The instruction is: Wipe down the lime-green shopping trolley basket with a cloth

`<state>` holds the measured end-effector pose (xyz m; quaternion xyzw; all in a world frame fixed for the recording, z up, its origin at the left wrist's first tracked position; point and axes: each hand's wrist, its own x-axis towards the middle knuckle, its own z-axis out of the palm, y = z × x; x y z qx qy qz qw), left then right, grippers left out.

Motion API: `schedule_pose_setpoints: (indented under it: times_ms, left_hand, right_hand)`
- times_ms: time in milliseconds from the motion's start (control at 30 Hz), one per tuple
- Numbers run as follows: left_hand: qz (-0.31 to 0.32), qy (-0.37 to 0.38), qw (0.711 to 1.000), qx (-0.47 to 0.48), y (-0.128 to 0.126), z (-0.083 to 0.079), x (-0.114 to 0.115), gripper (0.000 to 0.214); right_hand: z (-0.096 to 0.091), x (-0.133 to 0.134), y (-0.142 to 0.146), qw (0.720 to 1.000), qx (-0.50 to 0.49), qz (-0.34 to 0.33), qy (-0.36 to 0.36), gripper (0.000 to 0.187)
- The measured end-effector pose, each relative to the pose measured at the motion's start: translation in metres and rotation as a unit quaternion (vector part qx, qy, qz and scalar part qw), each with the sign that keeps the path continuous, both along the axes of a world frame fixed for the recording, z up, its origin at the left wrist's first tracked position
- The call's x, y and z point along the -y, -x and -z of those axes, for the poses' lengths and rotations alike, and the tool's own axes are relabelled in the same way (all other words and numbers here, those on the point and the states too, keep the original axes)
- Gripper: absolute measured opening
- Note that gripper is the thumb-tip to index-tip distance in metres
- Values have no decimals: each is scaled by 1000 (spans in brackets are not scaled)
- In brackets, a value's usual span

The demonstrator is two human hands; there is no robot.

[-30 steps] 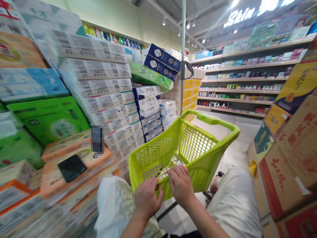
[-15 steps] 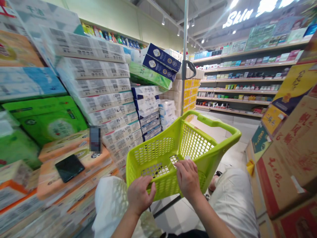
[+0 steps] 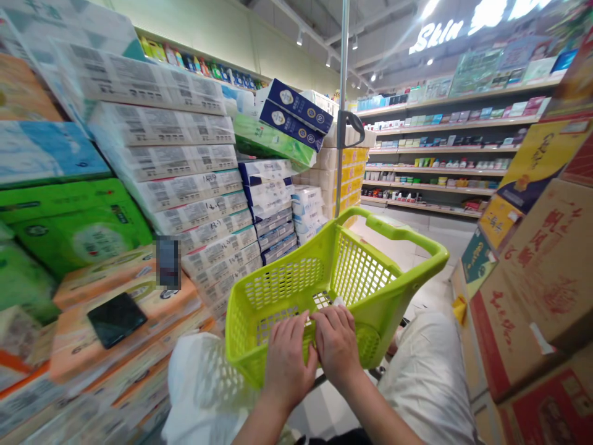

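Observation:
A lime-green plastic shopping basket (image 3: 282,281) with perforated sides stands between my knees, its long handle reaching away to the right. My left hand (image 3: 291,355) is closed over the rim nearest me, fingers bent over the inner side and thumb outside. Close beside it, my right hand (image 3: 336,337) grips the same rim. A small whitish thing shows just behind the right fingers, too hidden to name. The basket's floor shows bare mesh where I can see it; the part behind my hands is hidden.
Tissue packs in tall stacks (image 3: 185,161) rise on the left. A black phone (image 3: 117,318) lies on an orange pack (image 3: 69,346). Cartons (image 3: 546,266) line the right side. A metal pole (image 3: 343,74) stands beyond the basket, before shelves (image 3: 430,148) of small goods.
My left hand has slid right along the rim, and my right hand has shifted slightly left, so they now sit side by side. The view has turned a little.

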<state>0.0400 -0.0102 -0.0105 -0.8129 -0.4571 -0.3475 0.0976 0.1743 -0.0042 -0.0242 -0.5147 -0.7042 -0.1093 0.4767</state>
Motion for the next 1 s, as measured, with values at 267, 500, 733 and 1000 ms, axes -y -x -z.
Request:
schedule_pose_setpoints:
  times_ms: [267, 500, 733, 1000]
  left_hand:
    - [17, 36, 999, 4, -16, 14, 2, 49]
    - [20, -18, 1000, -4, -9, 19, -1, 41]
    - [3, -1, 1000, 28, -6, 19, 5, 44]
    - [9, -32, 999, 2, -4, 21, 6, 42]
  right_hand:
    - [-17, -11, -47, 996, -19, 73, -39, 24]
    - [-6, -4, -11, 1000, 11, -21, -10, 22]
    - [-18, -7, -41, 996, -30, 68, -48, 25]
    - [-10, 2, -15, 1000, -2, -20, -25, 25]
